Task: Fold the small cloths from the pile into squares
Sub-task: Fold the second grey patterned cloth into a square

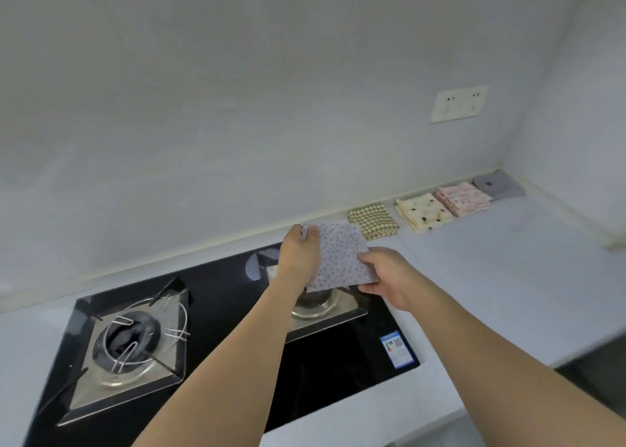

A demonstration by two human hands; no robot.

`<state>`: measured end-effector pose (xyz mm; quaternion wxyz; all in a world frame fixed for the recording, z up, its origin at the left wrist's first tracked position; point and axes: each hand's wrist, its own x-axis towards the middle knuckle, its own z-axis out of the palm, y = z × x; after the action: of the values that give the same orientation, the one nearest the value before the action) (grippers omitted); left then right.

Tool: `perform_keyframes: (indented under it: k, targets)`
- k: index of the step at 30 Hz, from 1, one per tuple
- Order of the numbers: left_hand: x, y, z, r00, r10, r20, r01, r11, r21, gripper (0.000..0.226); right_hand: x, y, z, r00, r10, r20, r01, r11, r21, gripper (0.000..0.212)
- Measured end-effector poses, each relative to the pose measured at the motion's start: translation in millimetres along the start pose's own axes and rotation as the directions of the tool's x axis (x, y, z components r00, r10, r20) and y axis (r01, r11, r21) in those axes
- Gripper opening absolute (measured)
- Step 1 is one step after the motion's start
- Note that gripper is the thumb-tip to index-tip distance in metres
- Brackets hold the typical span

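Both hands are holding the pale grey dotted small cloth (342, 257) above the right burner of the black glass hob (216, 338): the left hand (298, 255) is pinching its far-left corner, the right hand (386, 274) is gripping its near-right edge. Loosening fingers could be dropping it onto the burner, undoing the fold, short of the folded cloths (437, 206) lining the counter (491, 277) at the far right.

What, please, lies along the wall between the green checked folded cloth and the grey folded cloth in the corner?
In the head view, two folded cloths lie there: a cream cloth with dark spots beside the green checked folded cloth, then a pink patterned cloth next to the grey folded cloth.
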<state>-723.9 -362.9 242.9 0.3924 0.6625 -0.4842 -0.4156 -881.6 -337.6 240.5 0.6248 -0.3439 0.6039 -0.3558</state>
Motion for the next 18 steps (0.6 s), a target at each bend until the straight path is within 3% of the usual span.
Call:
perform_keyframes:
  k: [2,5,12,18]
  targets:
    - [11,11,30,0.998,-0.018,0.055,0.015,0.999,0.051,0.032,12,-6,-35,0.999,-0.013,-0.047,0.013,1.0,0.003,0.015]
    - [27,28,68,0.99,-0.035,0.134,0.039,0.999,-0.021,0.031,32,-13,-80,0.992,-0.043,-0.117,0.052,0.996,0.072,0.013]
    - [82,68,171,0.948,-0.069,0.312,0.078,0.997,-0.018,0.02,84,-36,-180,0.958,0.003,-0.286,0.108,0.923,0.37,0.015]
    - [145,100,279,0.932,-0.115,0.343,0.132,0.991,-0.027,0.013,150,-52,-279,0.902,0.128,-0.412,0.091,0.877,0.471,0.04]
